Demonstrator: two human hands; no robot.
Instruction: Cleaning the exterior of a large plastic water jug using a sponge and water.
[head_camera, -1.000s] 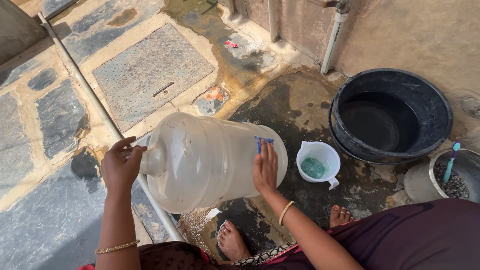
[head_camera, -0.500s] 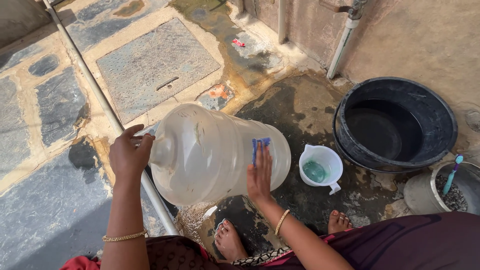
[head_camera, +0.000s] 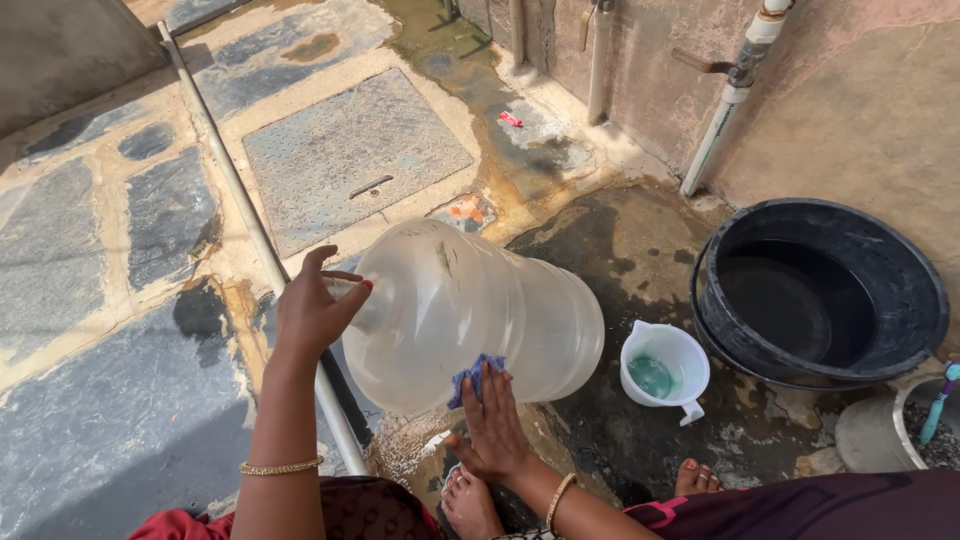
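- My left hand (head_camera: 312, 312) wraps the neck of the big clear water jug (head_camera: 470, 315); that grip is closed around the mouth end, fingers curled over it, holding the jug tipped on its side above the wet ground.
- My right hand (head_camera: 492, 425) presses a small blue scrub cloth (head_camera: 474, 372) flat against the jug's lower wall; the grip there is a spread palm with fingers pinning the cloth, not a fist.
- 1 second ago the cloth sat high on the jug's side near the base end, and half a second ago it was still up there. Now it is down on the underside, nearer my feet, so the scrubbing has travelled from the upper wall to the lower one.
- The jug has also swung: its mouth points further left and up than before, which I judge means I am turning it to reach new faces.
- Water runs off below the jug onto the stone floor (head_camera: 120, 420).
- A white measuring cup (head_camera: 668, 368) with green liquid stands just beside the jug's base, and a black tub (head_camera: 826, 290) sits beyond it, apart.
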